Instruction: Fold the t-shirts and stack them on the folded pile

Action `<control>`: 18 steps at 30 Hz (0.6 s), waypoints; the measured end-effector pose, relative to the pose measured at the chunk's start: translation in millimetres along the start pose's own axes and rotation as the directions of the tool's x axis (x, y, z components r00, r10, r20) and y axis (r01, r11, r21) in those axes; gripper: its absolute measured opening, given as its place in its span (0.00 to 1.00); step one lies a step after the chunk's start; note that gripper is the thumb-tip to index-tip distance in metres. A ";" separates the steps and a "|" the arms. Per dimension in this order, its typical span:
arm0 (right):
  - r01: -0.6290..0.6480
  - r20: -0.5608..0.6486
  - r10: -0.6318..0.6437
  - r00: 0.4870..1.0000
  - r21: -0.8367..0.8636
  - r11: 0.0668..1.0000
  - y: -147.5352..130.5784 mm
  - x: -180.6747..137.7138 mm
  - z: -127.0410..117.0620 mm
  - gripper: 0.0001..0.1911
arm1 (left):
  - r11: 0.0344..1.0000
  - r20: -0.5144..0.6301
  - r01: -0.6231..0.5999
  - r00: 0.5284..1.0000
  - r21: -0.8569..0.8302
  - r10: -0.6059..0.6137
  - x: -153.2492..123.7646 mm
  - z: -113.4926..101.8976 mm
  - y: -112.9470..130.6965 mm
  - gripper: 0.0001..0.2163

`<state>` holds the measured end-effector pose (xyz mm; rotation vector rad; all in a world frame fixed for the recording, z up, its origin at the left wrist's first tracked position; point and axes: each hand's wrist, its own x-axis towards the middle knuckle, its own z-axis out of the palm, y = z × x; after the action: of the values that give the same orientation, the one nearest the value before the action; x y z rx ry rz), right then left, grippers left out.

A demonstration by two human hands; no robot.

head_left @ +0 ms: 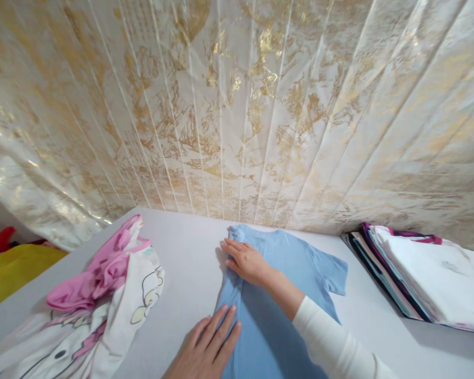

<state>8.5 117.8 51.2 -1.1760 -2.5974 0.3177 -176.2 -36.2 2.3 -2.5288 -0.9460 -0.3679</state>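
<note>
A light blue T-shirt (284,273) lies on the white table in front of me, its left side folded inward and its right sleeve spread out. My right hand (245,260) rests flat on the folded part near the shoulder, fingers stretched toward the left edge. Lower down, my left hand (211,342) lies with its fingers extended over the shirt's left edge. Neither hand grips the fabric. My right forearm covers part of the shirt's middle, and its lower end runs out of view.
A crumpled pink and white printed garment (114,295) lies at the left of the table (185,252). Folded clothes (426,273) are stacked at the right. Yellow cloth (19,271) shows beyond the left edge. A gold-patterned curtain (237,116) hangs behind.
</note>
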 end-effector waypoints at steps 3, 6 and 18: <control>-0.154 -0.040 0.153 0.987 -0.034 0.987 10.5 16.4 18.6 0.32 | 0.999 -0.059 0.013 0.998 0.052 -0.010 -2.3 4.6 0.8 0.23; -0.260 -0.059 0.256 0.965 -0.077 0.962 13.1 23.9 27.2 0.35 | 0.998 -0.053 0.038 0.998 0.058 -0.035 -2.9 2.5 3.4 0.22; 0.045 0.081 -0.051 0.995 0.074 0.996 -33.9 -43.2 3.1 0.33 | 0.998 -0.136 0.029 0.990 0.048 -0.023 4.7 1.1 -13.4 0.23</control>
<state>11.1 62.9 52.0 -1.0971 -2.6557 0.4550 -181.6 -23.9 6.9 -2.4148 -0.9250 -0.5105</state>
